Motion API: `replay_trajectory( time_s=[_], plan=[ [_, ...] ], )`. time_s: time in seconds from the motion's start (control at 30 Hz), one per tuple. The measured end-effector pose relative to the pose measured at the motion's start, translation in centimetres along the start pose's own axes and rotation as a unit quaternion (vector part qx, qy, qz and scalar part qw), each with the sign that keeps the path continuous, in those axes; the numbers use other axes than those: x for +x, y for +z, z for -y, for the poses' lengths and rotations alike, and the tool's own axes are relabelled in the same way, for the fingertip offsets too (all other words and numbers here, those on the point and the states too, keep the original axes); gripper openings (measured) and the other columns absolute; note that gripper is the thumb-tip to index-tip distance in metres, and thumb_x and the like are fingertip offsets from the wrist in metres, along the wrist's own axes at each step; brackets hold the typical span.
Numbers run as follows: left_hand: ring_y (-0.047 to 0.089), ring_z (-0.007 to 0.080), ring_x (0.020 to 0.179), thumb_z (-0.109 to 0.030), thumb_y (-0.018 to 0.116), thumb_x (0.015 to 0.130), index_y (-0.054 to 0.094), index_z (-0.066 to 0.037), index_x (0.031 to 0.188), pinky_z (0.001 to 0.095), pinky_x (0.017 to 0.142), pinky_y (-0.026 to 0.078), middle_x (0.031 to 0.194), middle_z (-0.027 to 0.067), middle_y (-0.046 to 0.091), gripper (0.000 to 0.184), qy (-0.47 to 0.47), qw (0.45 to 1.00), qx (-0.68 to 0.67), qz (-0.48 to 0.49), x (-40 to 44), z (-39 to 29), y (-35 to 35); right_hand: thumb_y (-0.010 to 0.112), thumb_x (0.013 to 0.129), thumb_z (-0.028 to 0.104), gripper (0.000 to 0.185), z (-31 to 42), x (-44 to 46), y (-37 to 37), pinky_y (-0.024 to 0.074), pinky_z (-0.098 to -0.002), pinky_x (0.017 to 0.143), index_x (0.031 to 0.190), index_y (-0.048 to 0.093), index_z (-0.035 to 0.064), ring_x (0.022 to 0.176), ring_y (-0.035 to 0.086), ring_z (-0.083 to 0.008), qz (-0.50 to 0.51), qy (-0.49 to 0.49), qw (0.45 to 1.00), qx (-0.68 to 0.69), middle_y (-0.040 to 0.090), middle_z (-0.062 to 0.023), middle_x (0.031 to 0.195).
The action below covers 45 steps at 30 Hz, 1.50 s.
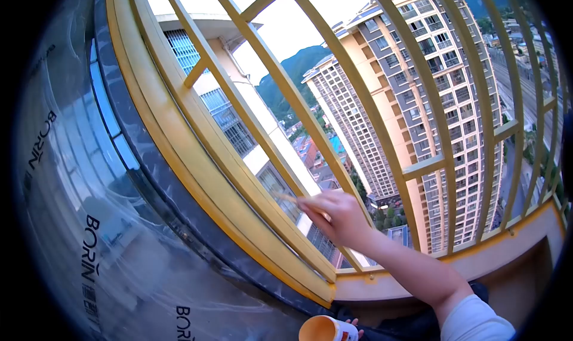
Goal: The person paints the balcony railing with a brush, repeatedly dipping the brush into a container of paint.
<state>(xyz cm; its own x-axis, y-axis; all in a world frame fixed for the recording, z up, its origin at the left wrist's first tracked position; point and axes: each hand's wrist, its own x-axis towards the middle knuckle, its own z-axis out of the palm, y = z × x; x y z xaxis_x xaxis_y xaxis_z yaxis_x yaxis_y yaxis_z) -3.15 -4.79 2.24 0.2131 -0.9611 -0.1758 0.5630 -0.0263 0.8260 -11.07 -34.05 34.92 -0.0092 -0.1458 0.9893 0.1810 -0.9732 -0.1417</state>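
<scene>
My right hand reaches in from the lower right, fingers closed in a pinch on a slim tan paintbrush. The brush points left toward a yellow railing bar; its tip is blurred, and I cannot tell whether it touches. At the bottom edge stands a white paint cup with an orange-yellow inside. Fingertips of my left hand curl against the cup's right side; the rest of that hand is hidden. A wide yellow frame post runs down the left of the bars.
Clear plastic film printed with black lettering covers the panel at left, beside a dark marbled edge. A pale ledge runs under the bars. Beyond them is a long drop, with tall buildings and a road.
</scene>
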Motion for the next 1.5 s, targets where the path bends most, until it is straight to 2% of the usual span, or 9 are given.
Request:
replay_trajectory(
  time_s=[0.3,0.8,1.03,1.13,1.2,1.3,1.37,1.4,1.5],
  plan=[
    [0.044,0.0525,0.141,-0.059,0.048,0.103,0.036,-0.018,0.161,0.0645,0.106,0.047,0.161,0.0181,0.042,0.072,-0.012,0.955,-0.293,0.047,0.9,0.2,-1.1,0.075,0.093,0.011,0.011,9.7,-8.7,-7.4,0.0544,-0.0322,0.067,0.099,0.071,0.0027,0.074,0.072,-0.0236,0.383,0.312,0.859,0.131,0.074,-0.012,0.087],
    [0.031,0.0393,0.154,-0.061,0.033,0.107,0.029,-0.028,0.163,0.073,0.114,0.033,0.169,0.0072,0.03,0.065,-0.025,0.918,-0.395,0.014,0.3,1.3,-2.8,0.072,0.09,0.018,0.016,10.6,-16.9,0.2,0.0538,-0.044,0.068,0.097,0.074,0.0036,0.076,0.067,-0.0341,0.563,0.16,0.811,0.024,0.065,-0.0161,0.079],
    [0.057,0.0458,0.133,-0.039,0.052,0.107,0.041,-0.017,0.158,0.0575,0.1,0.055,0.15,0.0197,0.054,0.056,0.052,0.995,-0.081,0.02,-0.8,0.8,-0.1,0.076,0.09,0.018,0.015,11.1,-11.9,-3.1,0.053,-0.041,0.07,0.096,0.076,0.0049,0.079,0.066,-0.031,0.485,0.19,0.852,0.058,0.064,-0.0134,0.078],
    [0.066,0.0402,0.121,-0.021,0.07,0.099,0.048,-0.011,0.15,0.0492,0.092,0.061,0.145,0.0156,0.059,0.056,0.036,0.976,-0.212,0.02,-1.5,-0.7,1.6,0.078,0.089,0.016,0.014,10.4,-5.1,-6.1,0.0533,-0.0405,0.073,0.097,0.077,0.0043,0.082,0.065,-0.0289,0.388,0.169,0.895,0.138,0.068,-0.0127,0.079],
    [0.059,0.0454,0.13,-0.038,0.07,0.099,0.046,-0.011,0.153,0.0557,0.097,0.058,0.154,0.0164,0.051,0.065,0.167,0.952,0.251,0.042,-1.3,-2.0,2.4,0.08,0.088,0.009,0.015,9.0,1.0,-8.2,0.0522,-0.0374,0.072,0.103,0.08,0.0065,0.078,0.063,-0.0227,0.317,0.078,0.942,0.074,0.071,-0.0098,0.08],
    [0.03,0.0438,0.153,-0.055,0.048,0.103,0.019,-0.013,0.167,0.0613,0.121,0.032,0.172,0.0189,0.022,0.082,0.025,0.979,0.167,0.113,-0.6,-3.1,2.1,0.08,0.09,0.014,0.012,4.9,10.2,-8.4,0.0503,-0.0338,0.069,0.101,0.082,0.0102,0.069,0.06,-0.0192,0.155,-0.157,0.969,-0.108,0.073,-0.0044,0.073],
    [0.03,0.0414,0.154,-0.053,0.047,0.105,0.022,-0.013,0.167,0.0603,0.124,0.028,0.17,0.0229,0.023,0.077,-0.094,0.848,-0.52,-0.044,-0.6,-4.4,4.2,0.079,0.09,0.018,0.012,1.8,15.5,-7.8,0.0506,-0.0339,0.068,0.1,0.082,0.0103,0.072,0.059,-0.0183,0.11,-0.218,0.955,-0.168,0.074,-0.0024,0.076],
    [0.027,0.0382,0.156,-0.049,0.047,0.106,0.022,-0.012,0.166,0.0602,0.125,0.025,0.171,0.0213,0.021,0.075,0.064,0.916,-0.248,0.309,2.2,-1.2,-0.2,0.078,0.091,0.019,0.013,0.7,17.9,-7.0,0.0513,-0.0348,0.069,0.1,0.082,0.0103,0.075,0.059,-0.0182,0.081,-0.245,0.948,-0.184,0.074,-0.0018,0.076],
    [0.027,0.0381,0.156,-0.049,0.047,0.106,0.022,-0.012,0.166,0.0603,0.125,0.025,0.171,0.0212,0.021,0.075,0.016,0.898,-0.388,0.207,1.7,-2.5,0.7,0.076,0.093,0.022,0.016,1.1,23.1,-3.1,0.054,-0.036,0.075,0.102,0.082,0.0106,0.086,0.06,-0.0187,0.061,-0.274,0.934,-0.22,0.076,-0.0008,0.079]
  ],
)
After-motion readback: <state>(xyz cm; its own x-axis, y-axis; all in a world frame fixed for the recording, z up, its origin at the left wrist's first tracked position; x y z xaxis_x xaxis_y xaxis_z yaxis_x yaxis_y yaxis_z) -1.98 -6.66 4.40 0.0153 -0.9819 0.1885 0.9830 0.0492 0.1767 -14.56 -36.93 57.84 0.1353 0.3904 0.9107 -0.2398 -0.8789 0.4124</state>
